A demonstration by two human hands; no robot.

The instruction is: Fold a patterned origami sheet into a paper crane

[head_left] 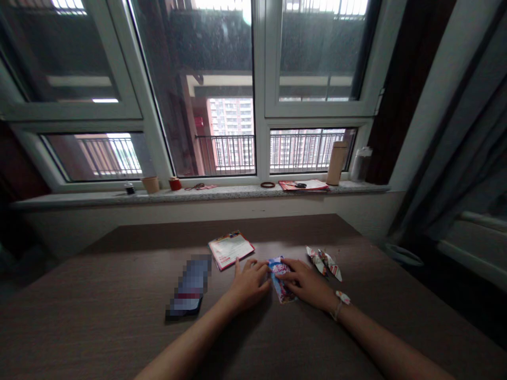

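A small, colourful printed piece of paper (282, 290), mostly blue and pink, lies on the brown table between my hands. My left hand (249, 282) rests at its left edge, fingers stretched toward it and thumb apart. Across the paper's upper right side lie the spread fingers of my right hand (311, 282), covering part of the print. Just beyond the right hand is a folded paper shape (324, 263) in white, red and green. A stack of square printed sheets (230, 249) sits past my left fingertips.
Left of my left arm lies a phone (190, 287), its screen blurred out. Along the windowsill (237, 193) stand a paper cup (150, 184), a red spool (175, 183), scissors (196, 187), a dark ring (268, 184), red-edged papers (317, 184), a tan flask (336, 163) and a clear bottle (360, 164).
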